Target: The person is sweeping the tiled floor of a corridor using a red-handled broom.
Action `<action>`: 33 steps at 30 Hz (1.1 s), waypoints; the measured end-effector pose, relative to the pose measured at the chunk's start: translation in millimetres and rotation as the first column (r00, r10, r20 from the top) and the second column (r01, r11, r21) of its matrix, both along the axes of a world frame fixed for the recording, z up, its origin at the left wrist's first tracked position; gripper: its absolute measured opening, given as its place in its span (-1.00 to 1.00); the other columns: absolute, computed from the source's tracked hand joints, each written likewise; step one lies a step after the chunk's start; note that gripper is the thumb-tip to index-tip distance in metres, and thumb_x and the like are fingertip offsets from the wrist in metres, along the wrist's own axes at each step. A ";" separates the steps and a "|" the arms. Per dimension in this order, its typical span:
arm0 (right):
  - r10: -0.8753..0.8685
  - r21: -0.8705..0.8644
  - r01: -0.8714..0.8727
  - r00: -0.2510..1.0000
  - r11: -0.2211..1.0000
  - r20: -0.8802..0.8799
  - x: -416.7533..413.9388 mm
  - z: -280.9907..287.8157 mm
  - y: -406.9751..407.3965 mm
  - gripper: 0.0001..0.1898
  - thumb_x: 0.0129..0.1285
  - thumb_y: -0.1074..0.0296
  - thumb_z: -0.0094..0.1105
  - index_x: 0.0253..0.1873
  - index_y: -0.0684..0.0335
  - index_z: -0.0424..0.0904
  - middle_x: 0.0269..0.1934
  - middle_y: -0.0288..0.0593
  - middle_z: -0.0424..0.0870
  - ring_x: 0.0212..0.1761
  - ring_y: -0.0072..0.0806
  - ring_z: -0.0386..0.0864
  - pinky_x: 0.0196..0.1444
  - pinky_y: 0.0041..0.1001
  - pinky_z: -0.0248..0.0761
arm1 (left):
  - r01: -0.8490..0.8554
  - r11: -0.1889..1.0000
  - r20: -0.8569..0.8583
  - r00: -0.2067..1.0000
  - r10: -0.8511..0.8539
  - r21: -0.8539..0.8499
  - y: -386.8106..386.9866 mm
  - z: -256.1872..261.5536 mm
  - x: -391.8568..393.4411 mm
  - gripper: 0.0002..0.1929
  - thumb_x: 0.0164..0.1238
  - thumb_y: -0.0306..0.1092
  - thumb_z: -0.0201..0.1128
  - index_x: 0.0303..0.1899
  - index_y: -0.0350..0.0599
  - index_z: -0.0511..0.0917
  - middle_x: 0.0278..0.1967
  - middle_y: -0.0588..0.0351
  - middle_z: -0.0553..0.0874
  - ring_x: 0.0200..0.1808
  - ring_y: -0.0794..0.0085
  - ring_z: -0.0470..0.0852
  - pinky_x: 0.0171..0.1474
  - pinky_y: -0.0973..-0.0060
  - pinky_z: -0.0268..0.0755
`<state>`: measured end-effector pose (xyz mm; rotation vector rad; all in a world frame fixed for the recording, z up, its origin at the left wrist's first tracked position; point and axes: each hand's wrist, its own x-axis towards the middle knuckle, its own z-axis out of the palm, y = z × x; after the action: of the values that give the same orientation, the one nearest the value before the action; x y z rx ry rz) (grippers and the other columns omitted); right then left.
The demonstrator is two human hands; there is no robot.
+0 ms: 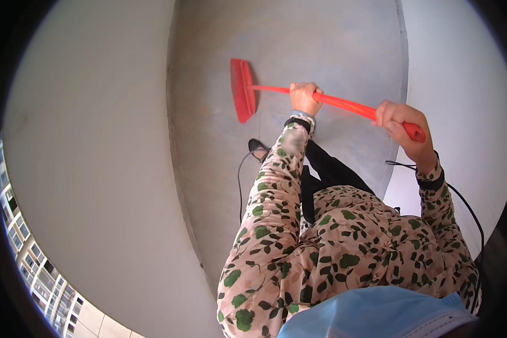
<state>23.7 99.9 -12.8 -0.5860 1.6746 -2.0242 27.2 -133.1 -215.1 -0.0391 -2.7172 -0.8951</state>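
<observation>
A red broom with a long red plastic handle rests its head on the grey floor, left of the middle of the view. My left hand grips the handle partway down, nearer the broom head. Close to the handle's end, my right hand is closed around the thicker part, and the tip with its hanging hole sticks out past it. The handle runs slantwise across the front of my body, and both wrists wear black bands.
Grey floor stretches between a pale wall on the left and another on the right. Thin black cables hang by both arms. My shoe stands below the broom head. Buildings show beyond the left wall.
</observation>
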 end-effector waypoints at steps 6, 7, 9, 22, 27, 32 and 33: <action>0.353 0.143 -0.382 0.915 0.913 0.197 -37.5 -8.9 -26.2 -0.77 0.14 0.56 0.13 -0.48 0.24 0.25 -0.50 -0.28 0.37 -0.36 -0.32 0.39 -0.26 -0.36 0.35 | -0.224 0.940 0.445 0.891 0.090 0.257 35.5 -29.5 68.9 -0.79 -0.10 -0.44 0.26 -0.72 -0.08 0.37 -0.68 0.11 0.50 -0.52 0.17 0.50 -0.23 0.30 0.17; 0.424 0.105 -0.458 0.873 0.883 0.242 -57.5 -16.0 -35.4 -0.75 0.11 0.53 0.19 -0.49 0.23 0.26 -0.51 -0.27 0.39 -0.40 -0.30 0.39 -0.30 -0.34 0.35 | -0.286 0.924 0.530 0.840 0.115 0.253 35.2 -25.2 76.3 -0.79 -0.10 -0.44 0.26 -0.72 -0.08 0.37 -0.68 0.11 0.50 -0.52 0.17 0.50 -0.23 0.30 0.17; 0.446 -0.012 -0.492 0.779 0.870 0.441 -106.9 -31.7 -40.1 -0.75 0.10 0.50 0.22 -0.50 0.22 0.27 -0.53 -0.26 0.40 -0.43 -0.29 0.39 -0.31 -0.33 0.36 | -0.438 0.890 0.637 0.724 0.267 0.124 37.8 -1.0 80.3 -0.79 -0.06 -0.43 0.26 -0.68 -0.09 0.36 -0.64 0.11 0.50 -0.47 0.19 0.50 -0.19 0.32 0.15; 0.671 -0.453 -0.542 0.315 0.708 0.672 0.7 -189.2 -161.2 -0.73 0.22 0.58 0.18 -0.45 0.32 0.24 -0.46 -0.18 0.43 -0.36 -0.38 0.41 -0.19 -0.43 0.32 | -0.268 0.939 0.977 -0.062 0.204 -0.213 -94.8 13.7 278.0 -0.80 0.08 -0.20 0.28 -0.50 -0.13 0.59 -0.39 0.04 0.67 -0.26 0.08 0.63 -0.19 0.10 0.47; 0.473 -0.176 -0.486 0.600 0.856 0.645 -0.2 -159.2 -106.8 -0.80 0.27 0.47 0.16 -0.41 0.35 0.36 -0.43 -0.26 0.48 -0.35 -0.54 0.41 -0.17 -0.50 0.32 | -0.279 0.960 0.983 0.172 0.067 -0.017 -55.0 -49.6 263.0 -0.84 0.06 -0.28 0.21 -0.45 -0.17 0.61 -0.38 -0.19 0.65 -0.24 -0.12 0.60 -0.13 0.09 0.46; 0.245 0.181 -0.375 0.834 0.909 0.494 -39.2 -66.9 -22.7 -0.78 0.22 0.57 0.07 -0.48 0.30 0.26 -0.48 -0.22 0.40 -0.34 -0.44 0.40 -0.18 -0.45 0.33 | -0.234 0.962 0.900 0.435 -0.026 0.141 39.0 -59.6 146.0 -0.87 0.02 -0.34 0.20 -0.48 -0.19 0.60 -0.39 -0.21 0.65 -0.19 -0.11 0.59 -0.12 0.10 0.47; 0.225 0.192 -0.350 0.850 0.917 0.475 -33.8 -44.6 -5.4 -0.78 0.22 0.57 0.07 -0.48 0.30 0.26 -0.48 -0.22 0.40 -0.34 -0.44 0.40 -0.18 -0.45 0.33 | -0.210 0.960 0.878 0.473 -0.065 0.185 57.7 -51.6 130.8 -0.87 0.03 -0.34 0.21 -0.49 -0.19 0.60 -0.39 -0.20 0.64 -0.17 -0.10 0.59 -0.13 0.10 0.47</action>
<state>-10.0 94.5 -57.4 -0.2333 1.4451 -1.5283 158.0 -75.4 -266.7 0.8454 -3.3981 -1.6026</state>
